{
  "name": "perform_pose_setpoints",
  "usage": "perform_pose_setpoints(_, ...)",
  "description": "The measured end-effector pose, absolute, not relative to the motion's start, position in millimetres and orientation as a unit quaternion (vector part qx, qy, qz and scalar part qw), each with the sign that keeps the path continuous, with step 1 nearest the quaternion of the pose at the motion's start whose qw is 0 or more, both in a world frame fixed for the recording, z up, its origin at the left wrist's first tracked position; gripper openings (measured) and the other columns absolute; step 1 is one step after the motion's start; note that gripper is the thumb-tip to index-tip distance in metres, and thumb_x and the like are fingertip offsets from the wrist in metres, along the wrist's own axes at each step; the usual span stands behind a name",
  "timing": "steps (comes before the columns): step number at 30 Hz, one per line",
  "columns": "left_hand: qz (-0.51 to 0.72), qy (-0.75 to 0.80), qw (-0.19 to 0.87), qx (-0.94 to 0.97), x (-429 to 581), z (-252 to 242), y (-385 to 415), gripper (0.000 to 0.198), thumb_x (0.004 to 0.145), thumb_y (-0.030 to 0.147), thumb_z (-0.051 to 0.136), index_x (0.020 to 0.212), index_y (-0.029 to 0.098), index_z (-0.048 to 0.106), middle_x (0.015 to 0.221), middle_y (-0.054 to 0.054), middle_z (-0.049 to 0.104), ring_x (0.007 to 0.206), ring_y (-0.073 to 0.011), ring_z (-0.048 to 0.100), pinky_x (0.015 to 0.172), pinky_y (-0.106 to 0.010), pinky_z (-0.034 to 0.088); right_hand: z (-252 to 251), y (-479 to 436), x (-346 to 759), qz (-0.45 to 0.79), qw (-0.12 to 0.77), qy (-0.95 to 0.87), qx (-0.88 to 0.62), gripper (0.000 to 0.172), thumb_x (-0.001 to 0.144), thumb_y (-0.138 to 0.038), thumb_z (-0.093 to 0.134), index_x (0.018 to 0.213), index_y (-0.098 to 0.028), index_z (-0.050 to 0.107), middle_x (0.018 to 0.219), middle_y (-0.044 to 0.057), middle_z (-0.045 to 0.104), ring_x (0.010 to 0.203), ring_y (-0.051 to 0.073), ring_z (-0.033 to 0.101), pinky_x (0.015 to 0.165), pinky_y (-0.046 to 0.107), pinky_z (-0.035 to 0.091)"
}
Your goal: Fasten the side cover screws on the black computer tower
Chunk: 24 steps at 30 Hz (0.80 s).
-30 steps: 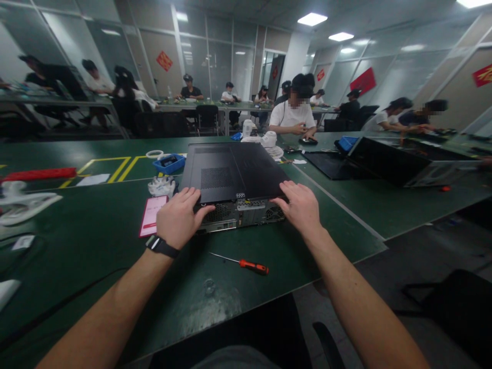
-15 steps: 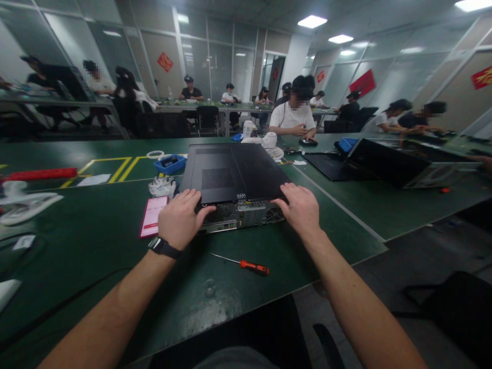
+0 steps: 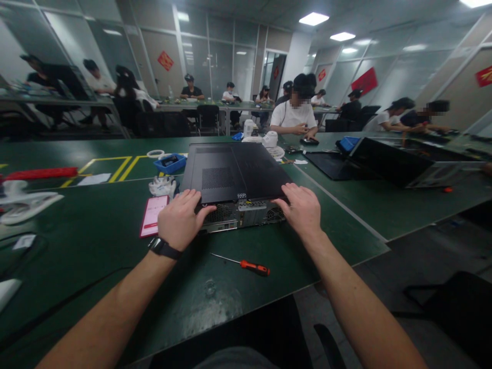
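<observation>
A black computer case (image 3: 238, 171) lies flat on the green table, its back side with ports and fan grilles facing me. My left hand (image 3: 180, 218) grips its near left corner, thumb along the back edge and fingers on the top and side. At the near right corner, my right hand (image 3: 302, 209) holds the case in the same way. Between my forearms, in front of the case, lies a screwdriver (image 3: 254, 267) with an orange and black handle, its tip pointing left.
Left of the case are a pink-screened phone (image 3: 154, 216), white gloves (image 3: 162, 186) and a blue tray (image 3: 169, 163). An opened case (image 3: 400, 163) stands at right. White fan parts (image 3: 270, 139) sit behind, near a seated person (image 3: 294, 115).
</observation>
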<state>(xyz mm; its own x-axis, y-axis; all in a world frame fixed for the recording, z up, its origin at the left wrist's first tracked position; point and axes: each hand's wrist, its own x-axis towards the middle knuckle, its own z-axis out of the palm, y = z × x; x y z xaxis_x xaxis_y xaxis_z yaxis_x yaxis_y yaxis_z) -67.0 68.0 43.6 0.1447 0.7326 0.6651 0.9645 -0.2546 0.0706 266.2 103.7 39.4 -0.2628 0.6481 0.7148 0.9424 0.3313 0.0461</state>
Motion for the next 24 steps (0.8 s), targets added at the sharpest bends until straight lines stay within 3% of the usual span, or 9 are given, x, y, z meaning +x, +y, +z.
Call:
perform_pose_setpoints(6,-0.252,-0.58,0.204,-0.747,-64.4,58.1,64.2,0.048,0.097,0.053,0.054,0.113,0.011,0.069,0.122,-0.02,0.073,0.114,-0.0344,0.069,0.106,-0.049,0.046,56.2,101.1,265.5,-0.22,0.256,-0.781,-0.525,0.044,0.094,-0.043,0.065,0.126,-0.013,0.068,0.131,0.019,0.071,0.124,0.033,0.067,0.114,0.055,0.043)
perform_pose_setpoints(9,-0.218,-0.565,0.201,-0.77,-64.7,64.8,68.9,0.046,0.096,0.051,0.054,0.112,0.01,0.069,0.119,-0.02,0.073,0.113,-0.0351,0.068,0.114,-0.055,0.038,63.8,106.4,265.9,-0.195,0.219,-0.818,-0.495,0.051,0.095,-0.039,0.064,0.137,-0.012,0.061,0.147,0.019,0.059,0.139,0.033,0.056,0.118,0.054,0.042)
perform_pose_setpoints(11,-0.204,-0.545,0.187,-0.791,-65.6,64.5,74.9,0.048,0.096,0.046,0.054,0.122,0.008,0.065,0.132,-0.023,0.067,0.126,-0.0367,0.061,0.114,-0.053,0.04,65.4,110.4,264.6,-0.164,0.198,-0.844,-0.47,0.059,0.094,-0.04,0.064,0.145,-0.012,0.054,0.155,0.019,0.052,0.146,0.032,0.048,0.119,0.052,0.043)
perform_pose_setpoints(15,-0.195,-0.518,0.17,-0.815,-67.5,57.4,83.4,0.051,0.098,0.038,0.049,0.138,0.007,0.056,0.144,-0.023,0.059,0.134,-0.0343,0.056,0.113,-0.047,0.043,62.3,113.5,258.9,-0.148,0.192,-0.845,-0.477,0.058,0.096,-0.038,0.063,0.146,-0.011,0.054,0.151,0.019,0.056,0.141,0.032,0.054,0.119,0.051,0.044)
perform_pose_setpoints(24,-0.216,-0.525,0.189,-0.801,-65.1,54.9,76.6,0.044,0.099,0.038,0.051,0.132,0.01,0.062,0.138,-0.02,0.065,0.127,-0.0324,0.063,0.11,-0.046,0.047,58.8,106.7,253.5,-0.18,0.209,-0.827,-0.49,0.049,0.096,-0.034,0.061,0.14,-0.01,0.06,0.145,0.019,0.062,0.135,0.032,0.06,0.116,0.049,0.048)
